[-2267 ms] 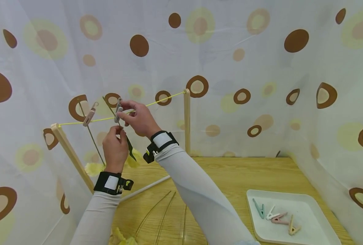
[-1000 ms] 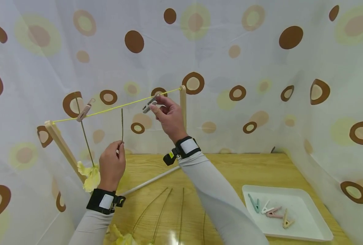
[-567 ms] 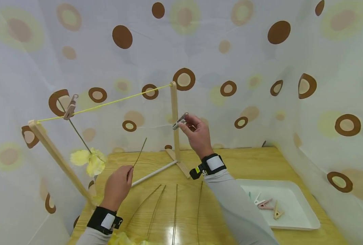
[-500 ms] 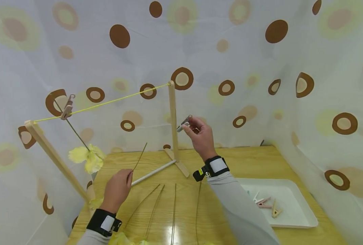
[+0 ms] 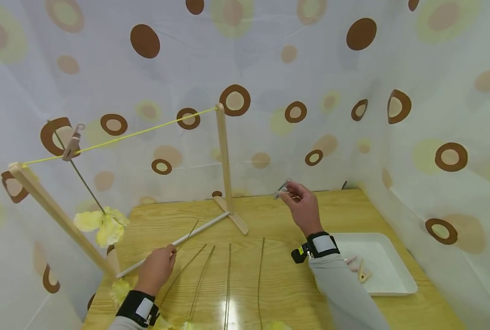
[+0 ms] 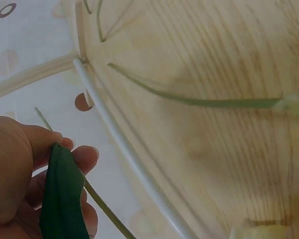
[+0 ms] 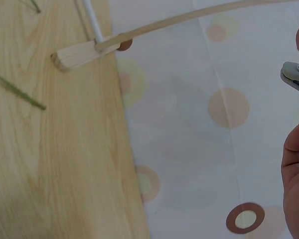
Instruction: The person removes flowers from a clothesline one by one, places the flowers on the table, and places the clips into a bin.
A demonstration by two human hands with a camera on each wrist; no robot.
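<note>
In the head view my left hand (image 5: 158,270) is low over the table, pinching the thin stem of a yellow artificial flower; the stem (image 6: 107,209) and its dark green leaf (image 6: 64,199) show up close in the left wrist view. Farther right, my right hand (image 5: 306,210) pinches a grey hooked clothespin (image 5: 282,189), whose nose (image 7: 295,74) enters the right wrist view at the edge. A pinkish clothespin (image 5: 72,145) on the yellow line (image 5: 146,130) grips another flower's stem, so that its bloom (image 5: 108,229) hangs downward.
The line runs between two wooden posts (image 5: 224,160) joined below by a white rod (image 5: 208,225). Several flower stems (image 5: 229,275) lie on the wood-grain table (image 5: 290,284). A white tray (image 5: 387,256) with clothespins stands at right, partly behind my right arm. A patterned curtain (image 5: 261,59) encloses the table.
The grey clothespin has come off the line and moved right and down in my right hand. My left hand has lowered the flower from the line. The head view has shifted right.
</note>
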